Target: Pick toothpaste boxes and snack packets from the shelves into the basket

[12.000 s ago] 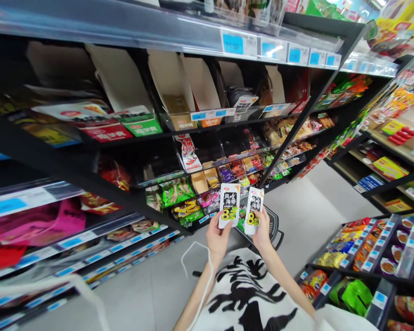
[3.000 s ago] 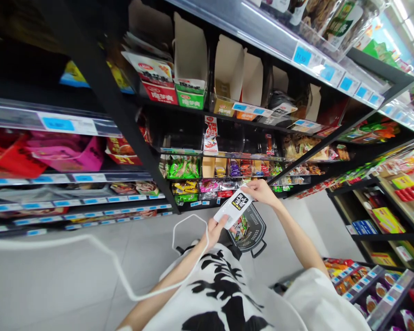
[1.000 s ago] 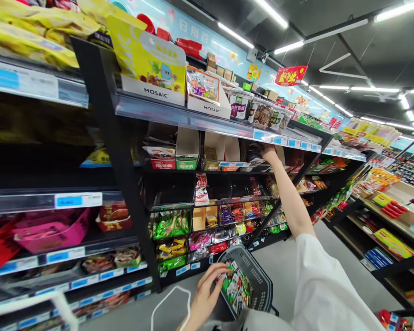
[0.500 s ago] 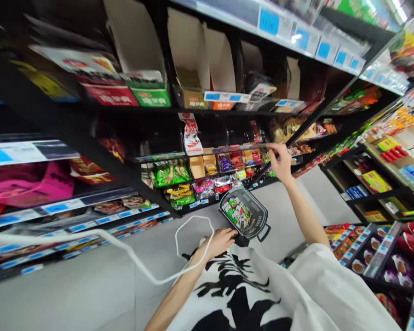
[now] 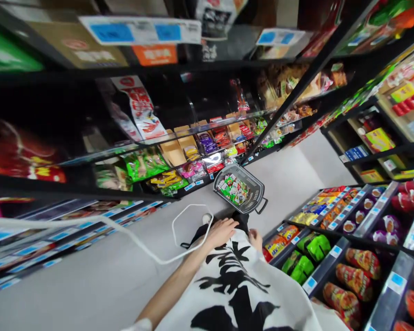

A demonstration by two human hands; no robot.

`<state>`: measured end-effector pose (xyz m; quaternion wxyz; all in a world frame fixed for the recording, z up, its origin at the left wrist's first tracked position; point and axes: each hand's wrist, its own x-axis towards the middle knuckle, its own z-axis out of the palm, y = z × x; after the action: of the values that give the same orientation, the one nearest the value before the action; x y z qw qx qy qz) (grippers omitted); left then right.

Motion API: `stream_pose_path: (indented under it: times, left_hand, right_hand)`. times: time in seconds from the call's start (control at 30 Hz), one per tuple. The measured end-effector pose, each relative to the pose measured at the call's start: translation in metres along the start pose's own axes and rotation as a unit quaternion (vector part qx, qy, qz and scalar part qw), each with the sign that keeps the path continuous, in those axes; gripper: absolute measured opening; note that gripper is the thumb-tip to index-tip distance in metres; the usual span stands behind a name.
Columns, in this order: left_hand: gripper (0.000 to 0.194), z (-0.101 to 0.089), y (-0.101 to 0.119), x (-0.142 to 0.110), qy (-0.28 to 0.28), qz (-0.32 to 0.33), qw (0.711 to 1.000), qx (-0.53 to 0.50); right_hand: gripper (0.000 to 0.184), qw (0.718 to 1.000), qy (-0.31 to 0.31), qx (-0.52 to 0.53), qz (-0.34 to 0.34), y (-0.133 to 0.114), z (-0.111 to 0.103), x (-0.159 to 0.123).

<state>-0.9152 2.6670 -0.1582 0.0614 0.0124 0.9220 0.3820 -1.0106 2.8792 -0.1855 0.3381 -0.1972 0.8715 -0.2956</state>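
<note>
My left hand (image 5: 222, 231) lies against the front of my white-and-black shirt (image 5: 238, 271), fingers laid out and nothing seen in them. Low at my right side, my right hand (image 5: 255, 240) is partly covered by the shirt; its fingers are mostly hidden. Just ahead of both hands, a dark grey shopping basket (image 5: 257, 193) stands low by the shelf foot. Small green, white and red packets (image 5: 233, 189) fill part of it. A red-and-white printed strip (image 5: 143, 110) hangs from the shelf ahead.
Black shelving (image 5: 69, 193) with snack packs and blue price tags runs ahead and to the left. At right, slanted bins hold green packs (image 5: 298, 264) and red-orange cups (image 5: 357, 276). A white bent rod (image 5: 131, 241) crosses the left side. Grey floor (image 5: 72, 280) lies below it.
My right hand has left the shelf edge and come down to my side. The view has shifted nearer the shelf. My left hand remains against my shirt.
</note>
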Motion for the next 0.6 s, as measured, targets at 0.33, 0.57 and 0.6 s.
stream_pose_path:
  times: [0.33, 0.57, 0.6]
  left_hand:
    - [0.035, 0.029, -0.009, 0.044, -0.065, -0.063, 0.996, -0.010]
    - [0.037, 0.082, -0.049, 0.114, -0.055, -0.149, 0.986, -0.039]
    - [0.038, 0.092, -0.057, 0.130, -0.051, -0.165, 0.984, -0.051]
  right_hand:
    - [0.011, 0.995, 0.018, -0.026, 0.098, 0.078, -0.036, 0.144]
    - [0.029, 0.976, -0.090, -0.122, 0.157, 0.144, -0.020, 0.206]
    - [0.033, 0.972, -0.109, -0.128, 0.165, 0.156, -0.013, 0.207]
